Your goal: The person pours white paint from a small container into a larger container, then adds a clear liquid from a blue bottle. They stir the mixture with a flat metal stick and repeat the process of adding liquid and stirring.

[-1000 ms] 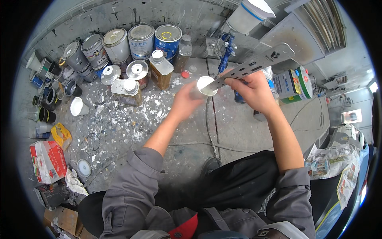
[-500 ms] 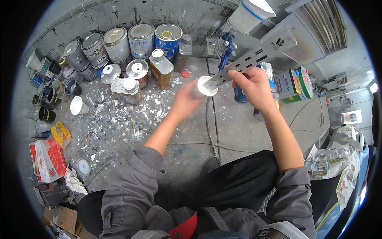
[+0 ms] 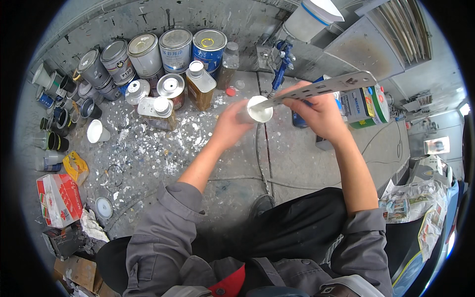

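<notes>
My left hand (image 3: 233, 123) is closed around a small white cup (image 3: 261, 117) with whitish liquid inside, its mouth turned up toward me. In my right hand (image 3: 316, 110) is a long flat metal paint-mixing stick (image 3: 341, 81) with slots and holes along it. The stick's lower end dips into the cup at the rim; its free end points up to the right. The fingers of my left hand are partly hidden behind the cup. Just beyond the stick hangs a blue spray gun (image 3: 283, 67) by the wall.
Paint cans (image 3: 175, 52) line the wall, with a brown-filled metal bottle (image 3: 200, 89) before them. Another white cup (image 3: 98, 131) stands on the paint-spattered floor (image 3: 163, 148) at left. A hose (image 3: 297, 186) crosses the floor. Green-and-white cans (image 3: 373, 106) stand at right.
My right hand has turned the mixing stick, so it now lies at a lower slant, more edge-on, its free end farther right and lower. The cup has shifted very slightly.
</notes>
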Available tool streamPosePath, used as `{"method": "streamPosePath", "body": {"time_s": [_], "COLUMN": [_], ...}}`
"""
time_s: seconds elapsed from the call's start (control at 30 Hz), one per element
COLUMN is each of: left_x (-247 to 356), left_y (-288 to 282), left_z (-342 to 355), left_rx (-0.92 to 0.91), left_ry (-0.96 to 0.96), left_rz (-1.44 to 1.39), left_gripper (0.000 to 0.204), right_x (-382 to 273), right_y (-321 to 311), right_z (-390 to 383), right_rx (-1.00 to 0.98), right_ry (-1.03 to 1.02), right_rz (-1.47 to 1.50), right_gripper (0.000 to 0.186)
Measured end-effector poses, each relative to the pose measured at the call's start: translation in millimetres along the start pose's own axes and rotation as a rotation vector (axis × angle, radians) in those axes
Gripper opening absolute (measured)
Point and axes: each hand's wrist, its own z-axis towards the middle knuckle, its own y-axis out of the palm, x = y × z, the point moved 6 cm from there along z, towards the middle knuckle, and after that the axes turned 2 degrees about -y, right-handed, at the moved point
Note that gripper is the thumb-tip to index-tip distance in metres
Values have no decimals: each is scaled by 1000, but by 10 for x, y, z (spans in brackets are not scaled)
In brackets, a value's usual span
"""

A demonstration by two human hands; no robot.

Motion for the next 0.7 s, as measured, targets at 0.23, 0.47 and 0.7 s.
{"method": "streamPosePath", "body": {"time_s": [0.23, 0.47, 0.7], "left_x": [-15, 42, 80], "left_y": [-15, 18, -10], "left_z": [4, -15, -42], "left_rx": [19, 32, 4], "left_ry": [-4, -14, -35], "left_rz": [-5, 8, 10], "left_gripper": [77, 78, 73], "right_x": [174, 265, 126], "right_y": [-29, 59, -62], "right_z": [-25, -65, 3], "right_rx": [171, 179, 240], "right_ry": [284, 429, 411], "right_rz": [110, 223, 162], "right_gripper": [20, 23, 25]}}
